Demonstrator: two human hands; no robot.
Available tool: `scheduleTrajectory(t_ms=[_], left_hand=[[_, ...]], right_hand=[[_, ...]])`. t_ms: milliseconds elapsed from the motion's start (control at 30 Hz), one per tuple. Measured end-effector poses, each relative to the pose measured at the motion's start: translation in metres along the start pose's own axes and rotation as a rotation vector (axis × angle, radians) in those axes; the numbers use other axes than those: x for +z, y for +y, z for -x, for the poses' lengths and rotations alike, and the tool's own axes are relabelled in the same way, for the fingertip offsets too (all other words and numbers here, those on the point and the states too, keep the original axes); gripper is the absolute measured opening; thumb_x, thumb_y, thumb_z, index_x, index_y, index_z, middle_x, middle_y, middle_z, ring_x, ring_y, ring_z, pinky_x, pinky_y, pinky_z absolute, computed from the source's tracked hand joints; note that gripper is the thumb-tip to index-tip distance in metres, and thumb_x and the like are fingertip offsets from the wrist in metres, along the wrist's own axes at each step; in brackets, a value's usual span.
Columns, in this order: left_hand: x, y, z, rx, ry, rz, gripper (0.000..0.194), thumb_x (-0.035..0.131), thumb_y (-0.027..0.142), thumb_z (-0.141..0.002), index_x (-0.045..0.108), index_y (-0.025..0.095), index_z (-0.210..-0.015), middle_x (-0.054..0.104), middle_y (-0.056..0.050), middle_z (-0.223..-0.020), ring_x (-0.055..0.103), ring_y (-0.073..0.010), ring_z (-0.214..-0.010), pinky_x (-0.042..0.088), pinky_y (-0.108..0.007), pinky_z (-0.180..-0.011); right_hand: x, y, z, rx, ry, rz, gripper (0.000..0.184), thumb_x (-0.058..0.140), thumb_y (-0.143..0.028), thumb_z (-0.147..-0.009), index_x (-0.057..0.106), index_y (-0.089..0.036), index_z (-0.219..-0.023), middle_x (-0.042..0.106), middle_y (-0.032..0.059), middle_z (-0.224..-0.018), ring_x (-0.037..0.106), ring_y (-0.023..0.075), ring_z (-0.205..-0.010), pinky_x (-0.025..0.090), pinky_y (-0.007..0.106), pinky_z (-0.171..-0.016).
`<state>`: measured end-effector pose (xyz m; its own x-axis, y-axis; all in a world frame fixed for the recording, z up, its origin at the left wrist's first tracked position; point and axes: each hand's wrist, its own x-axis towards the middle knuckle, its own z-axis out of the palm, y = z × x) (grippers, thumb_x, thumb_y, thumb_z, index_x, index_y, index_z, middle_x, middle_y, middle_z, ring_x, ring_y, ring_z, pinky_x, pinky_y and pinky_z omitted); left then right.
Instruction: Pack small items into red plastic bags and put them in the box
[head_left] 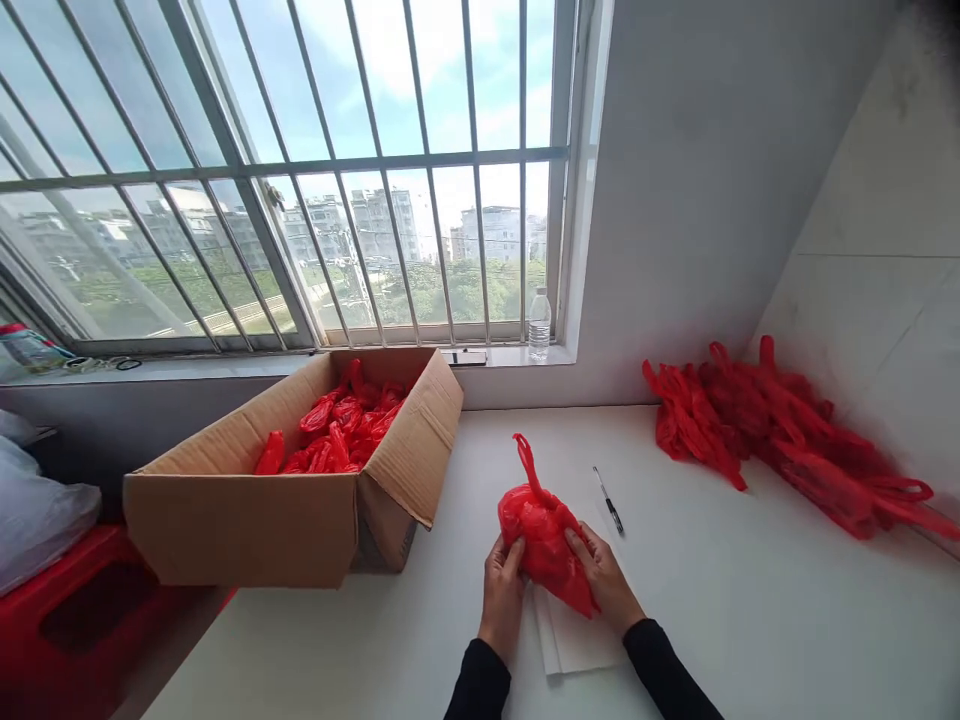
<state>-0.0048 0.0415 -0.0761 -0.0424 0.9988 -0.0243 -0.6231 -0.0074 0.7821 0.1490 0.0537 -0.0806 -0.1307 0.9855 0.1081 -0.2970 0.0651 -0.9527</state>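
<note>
Left hand [504, 590] and right hand [602, 580] grip a crinkled, bulging red plastic bag [544, 530] (loop poking up!). Beneath lies smooth white paper [574, 640].

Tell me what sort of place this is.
Probably a small packing room: a cardboard box of red bundles, loose red bags on a white table, and a barred window.

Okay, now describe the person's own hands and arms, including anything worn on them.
The left hand and right hand are bare; no gloves or rings show. Both arms have long, dark, near-black sleeves reaching about to the wrists, with no pattern or marking visible.
</note>
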Motion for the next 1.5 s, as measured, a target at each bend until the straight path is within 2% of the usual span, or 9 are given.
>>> scheduleTrajectory(t_ms=[400, 600, 667, 833, 1000, 1167, 1300, 1400, 1500], left_hand=[[-0.011, -0.015, 0.002, 0.067, -0.066, -0.020, 0.041, 0.079, 0.037, -0.083, 0.075, 0.018, -0.119, 0.075, -0.014, -0.117, 0.068, -0.0326, -0.108, 0.050, -0.044, -0.100], [-0.018, -0.020, 0.001, 0.093, -0.122, -0.060, 0.053, 0.085, 0.036, -0.076, 0.070, 0.016, -0.123, 0.073, -0.016, -0.119, 0.064, -0.0353, -0.112, 0.048, -0.045, -0.100], [-0.017, -0.019, 0.001, 0.086, -0.148, -0.064, 0.061, 0.086, 0.038, -0.074, 0.067, 0.017, -0.128, 0.071, -0.016, -0.122, 0.063, -0.0362, -0.114, 0.048, -0.046, -0.100], [0.001, 0.002, 0.004, 0.064, -0.200, -0.040, 0.067, 0.086, 0.034, -0.073, 0.060, 0.019, -0.133, 0.066, -0.013, -0.128, 0.060, -0.0341, -0.118, 0.047, -0.045, -0.101], [0.026, 0.030, -0.009, -0.097, -0.088, -0.082, 0.045, 0.072, 0.031, -0.091, 0.059, 0.021, -0.133, 0.067, -0.010, -0.123, 0.062, -0.0213, -0.102, 0.050, -0.036, -0.094], [0.028, 0.030, -0.032, -0.196, -0.026, -0.123, 0.037, 0.069, 0.037, -0.095, 0.060, 0.023, -0.129, 0.068, -0.007, -0.116, 0.057, -0.0123, -0.078, 0.053, -0.029, -0.078], [0.021, 0.020, -0.038, -0.242, -0.022, -0.158, 0.036, 0.064, 0.044, -0.097, 0.065, 0.020, -0.124, 0.069, -0.010, -0.116, 0.061, -0.0159, -0.084, 0.055, -0.031, -0.079], [0.018, 0.016, -0.037, -0.250, -0.002, -0.159, 0.039, 0.059, 0.048, -0.099, 0.063, 0.022, -0.129, 0.067, -0.011, -0.125, 0.064, -0.0230, -0.104, 0.055, -0.033, -0.085], [0.020, 0.020, -0.036, -0.239, -0.042, -0.167, 0.049, 0.067, 0.040, -0.095, 0.055, 0.027, -0.141, 0.063, -0.010, -0.136, 0.060, -0.0279, -0.121, 0.053, -0.037, -0.096]], right_hand=[[-0.015, 0.032, 0.002, 0.145, -0.036, -0.099, 0.045, 0.068, -0.062, -0.092, 0.068, -0.034, -0.127, 0.070, 0.0061, -0.127, 0.062, 0.0356, -0.121, 0.059, 0.045, -0.092], [-0.036, 0.055, -0.002, 0.335, 0.045, -0.075, 0.057, 0.080, -0.070, -0.074, 0.074, -0.031, -0.116, 0.074, 0.0092, -0.121, 0.067, 0.0400, -0.114, 0.063, 0.044, -0.087], [-0.034, 0.049, 0.001, 0.380, 0.092, -0.074, 0.064, 0.081, -0.072, -0.072, 0.073, -0.029, -0.118, 0.074, 0.0090, -0.121, 0.067, 0.0391, -0.114, 0.063, 0.041, -0.088], [-0.012, 0.005, 0.011, 0.436, 0.216, -0.117, 0.068, 0.073, -0.068, -0.085, 0.062, -0.025, -0.136, 0.073, 0.0072, -0.125, 0.067, 0.0348, -0.116, 0.063, 0.036, -0.085], [-0.004, -0.027, -0.010, 0.323, 0.073, -0.272, 0.059, 0.069, -0.060, -0.093, 0.059, -0.027, -0.141, 0.068, 0.0075, -0.132, 0.064, 0.0340, -0.121, 0.058, 0.043, -0.096], [-0.013, -0.026, -0.035, 0.219, 0.011, -0.377, 0.050, 0.066, -0.053, -0.099, 0.060, -0.026, -0.141, 0.067, 0.0091, -0.133, 0.061, 0.0328, -0.123, 0.055, 0.045, -0.099], [-0.018, -0.015, -0.038, 0.214, -0.004, -0.420, 0.043, 0.060, -0.049, -0.104, 0.059, -0.028, -0.141, 0.065, 0.0077, -0.135, 0.060, 0.0300, -0.124, 0.052, 0.043, -0.101], [-0.021, -0.009, -0.037, 0.197, 0.007, -0.400, 0.039, 0.060, -0.047, -0.104, 0.061, -0.029, -0.139, 0.064, 0.0069, -0.136, 0.058, 0.0288, -0.125, 0.052, 0.040, -0.101], [-0.022, -0.009, -0.038, 0.188, 0.013, -0.377, 0.039, 0.060, -0.047, -0.104, 0.062, -0.029, -0.138, 0.065, 0.0068, -0.135, 0.058, 0.0286, -0.125, 0.052, 0.039, -0.099]])
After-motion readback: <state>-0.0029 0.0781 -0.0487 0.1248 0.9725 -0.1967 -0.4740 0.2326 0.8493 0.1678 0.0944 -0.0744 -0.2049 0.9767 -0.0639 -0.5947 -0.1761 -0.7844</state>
